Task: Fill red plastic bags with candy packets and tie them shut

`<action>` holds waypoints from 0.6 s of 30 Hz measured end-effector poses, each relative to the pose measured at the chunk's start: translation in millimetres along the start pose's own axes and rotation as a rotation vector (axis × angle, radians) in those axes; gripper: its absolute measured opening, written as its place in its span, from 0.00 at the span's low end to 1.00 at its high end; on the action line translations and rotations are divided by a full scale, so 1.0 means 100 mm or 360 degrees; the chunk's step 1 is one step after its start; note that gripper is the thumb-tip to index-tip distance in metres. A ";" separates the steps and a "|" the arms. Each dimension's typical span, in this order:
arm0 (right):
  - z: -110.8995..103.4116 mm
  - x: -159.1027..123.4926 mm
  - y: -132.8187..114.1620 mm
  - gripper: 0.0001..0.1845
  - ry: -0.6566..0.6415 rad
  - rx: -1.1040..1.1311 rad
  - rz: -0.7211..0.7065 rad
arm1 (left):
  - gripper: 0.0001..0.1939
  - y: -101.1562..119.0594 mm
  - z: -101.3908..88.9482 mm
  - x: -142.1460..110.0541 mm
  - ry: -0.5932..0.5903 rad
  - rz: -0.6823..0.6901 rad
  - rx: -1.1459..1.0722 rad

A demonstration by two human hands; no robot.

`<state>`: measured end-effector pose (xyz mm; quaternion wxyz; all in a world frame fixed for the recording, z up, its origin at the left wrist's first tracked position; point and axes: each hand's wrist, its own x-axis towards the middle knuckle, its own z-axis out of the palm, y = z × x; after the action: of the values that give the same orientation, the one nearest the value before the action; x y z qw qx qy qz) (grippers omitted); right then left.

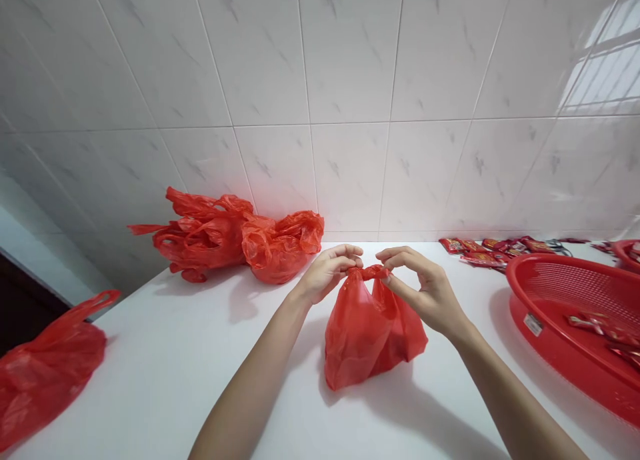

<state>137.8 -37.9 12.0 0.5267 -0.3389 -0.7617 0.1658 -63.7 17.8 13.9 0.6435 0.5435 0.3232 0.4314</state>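
Between both hands, directly below the fingertips: a red bag (357, 343), on the white table (165, 373) near its middle, well out from the tiled wall (350, 173). Gathered at the top into a short twisted strip (371, 271), with a long axis roughly left to right, from one set of fingertips to the other; beneath it, a body wider toward the base, spread slightly to the right. About equal closeness for both hands — one at each end of the strip. At the left end, the left hand (329, 273), in a closed pinch of thumb and fingers, with the palm turned inward and a forefinger reaching across above the thumb. At the right end, the right hand (425, 288), in an arched pose, with the thumb against the strip in a light pinch and the forefinger bent above it. Cannot tell how firm either pinch is. From the near edge, two forearms in an inward slant toward the bag. Behind to the left, a bunched bag (205, 240) beside a rounder bag (285, 257) — also red. To the right, a red basket (530, 300), with small packets (483, 255) behind it.
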 end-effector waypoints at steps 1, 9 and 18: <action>-0.01 0.01 0.00 0.04 -0.0009 0.0014 0.0026 | 0.14 0.00 -0.02 0.01 -0.0011 -0.0018 -0.0001; -0.04 0.01 -0.02 0.04 -0.0085 0.0049 0.0056 | 0.19 0.06 -0.11 -0.04 -0.0024 -0.0028 0.0056; -0.20 0.01 -0.10 0.06 -0.0417 -0.0018 -0.0045 | 0.18 -0.05 -0.33 0.12 0.0340 -0.0088 -0.0122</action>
<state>152.2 -46.2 26.5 0.4230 -0.3067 -0.8296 0.1970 -86.5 42.3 2.7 0.6374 0.4603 0.3880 0.4810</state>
